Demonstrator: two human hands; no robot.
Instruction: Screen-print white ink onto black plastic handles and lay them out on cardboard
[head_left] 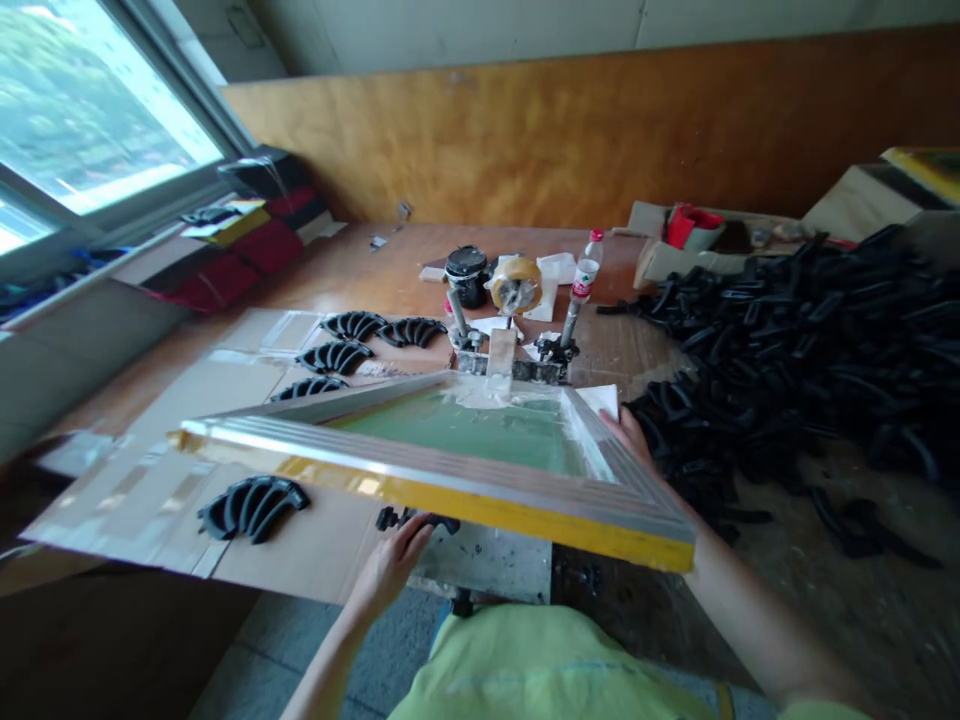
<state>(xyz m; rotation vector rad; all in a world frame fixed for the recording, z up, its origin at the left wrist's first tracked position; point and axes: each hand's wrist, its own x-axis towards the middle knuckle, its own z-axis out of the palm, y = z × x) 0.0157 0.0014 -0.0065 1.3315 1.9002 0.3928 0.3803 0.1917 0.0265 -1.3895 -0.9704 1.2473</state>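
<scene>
A screen-printing frame (pixel 480 500) with aluminium sides, yellow tape and green mesh (pixel 480 430) is tilted up on its hinged clamp (pixel 502 360). My right hand (pixel 634 440) grips the frame's right side rail. My left hand (pixel 394 565) reaches under the raised front edge, fingers closed on a black curved plastic part (pixel 409 520) on the printing base (pixel 487 565). Much of that part is hidden by the frame.
Black curved parts (pixel 251 505) lie on taped cardboard (pixel 135 500) to the left, more (pixel 352 325) farther back. A big heap of the same parts (pixel 810 340) fills the right. An ink can (pixel 466 272), tape roll (pixel 515 284) and bottle (pixel 586 268) stand behind the clamp.
</scene>
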